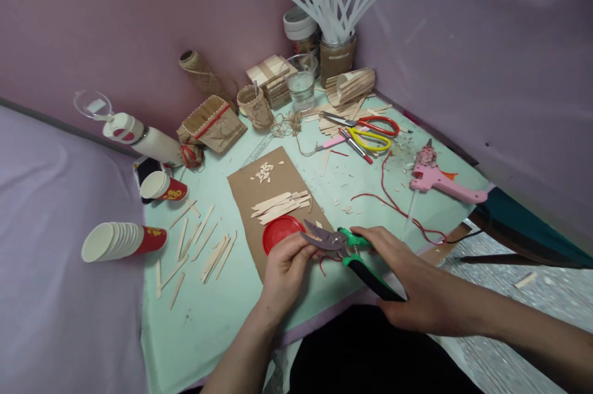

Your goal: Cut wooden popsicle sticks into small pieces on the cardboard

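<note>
My right hand point(393, 270) grips a pair of pruning shears point(354, 250) by its green and black handles. The blades are apart and point left toward my left hand point(290, 259). Thumb and fingers of that hand are pinched together right at the blades, and what they hold is hidden. A red round lid point(281, 232) lies just beyond my left hand on a brown cardboard sheet point(245, 193). Cut wooden sticks point(280, 205) sit in a row on the cardboard, with small wood chips point(265, 172) farther up.
Loose sticks point(215, 258) and stacked paper cups point(125, 241) are at left. A pink glue gun point(440, 181), red cord point(384, 193) and scissors point(375, 125) lie at right. Along the back stand a water cup point(301, 88), a jar of white glue sticks point(338, 54) and a cardboard box point(215, 125).
</note>
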`<move>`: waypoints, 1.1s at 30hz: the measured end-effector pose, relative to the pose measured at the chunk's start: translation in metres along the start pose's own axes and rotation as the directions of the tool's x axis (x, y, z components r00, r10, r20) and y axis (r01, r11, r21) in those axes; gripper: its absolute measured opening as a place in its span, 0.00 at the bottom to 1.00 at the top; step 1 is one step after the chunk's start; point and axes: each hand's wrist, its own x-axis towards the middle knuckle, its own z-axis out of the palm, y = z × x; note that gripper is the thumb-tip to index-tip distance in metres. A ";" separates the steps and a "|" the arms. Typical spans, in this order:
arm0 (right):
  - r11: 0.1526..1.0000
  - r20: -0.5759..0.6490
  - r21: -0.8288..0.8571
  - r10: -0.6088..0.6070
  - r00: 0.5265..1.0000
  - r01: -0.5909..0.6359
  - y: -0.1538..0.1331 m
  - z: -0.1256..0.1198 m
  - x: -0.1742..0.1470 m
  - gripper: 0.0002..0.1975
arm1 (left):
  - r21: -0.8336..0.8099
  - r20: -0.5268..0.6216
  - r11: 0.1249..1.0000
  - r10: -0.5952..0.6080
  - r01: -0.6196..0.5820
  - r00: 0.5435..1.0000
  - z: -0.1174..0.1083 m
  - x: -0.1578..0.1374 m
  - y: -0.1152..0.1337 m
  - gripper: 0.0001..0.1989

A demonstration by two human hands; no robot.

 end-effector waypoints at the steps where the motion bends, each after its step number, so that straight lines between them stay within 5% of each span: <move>1: 1.000 0.007 0.001 0.004 1.000 -0.004 -0.001 0.000 0.000 0.43 | 0.004 0.002 1.000 0.005 -0.005 1.000 0.001 0.000 0.000 0.10; 7: 0.993 0.074 -0.021 0.113 0.991 -0.112 0.001 -0.001 -0.008 0.43 | 0.028 0.032 1.000 0.007 -0.008 0.999 0.008 0.002 0.005 0.12; 19: 0.989 0.071 -0.043 0.147 0.987 -0.144 0.009 0.000 -0.021 0.46 | 0.007 0.102 1.000 0.023 -0.024 0.995 0.019 0.005 0.002 0.11; 33: 0.957 0.055 0.223 0.175 0.983 -0.183 -0.001 0.005 -0.036 0.27 | 0.016 0.106 0.990 -0.140 0.139 0.984 0.030 0.008 0.005 0.11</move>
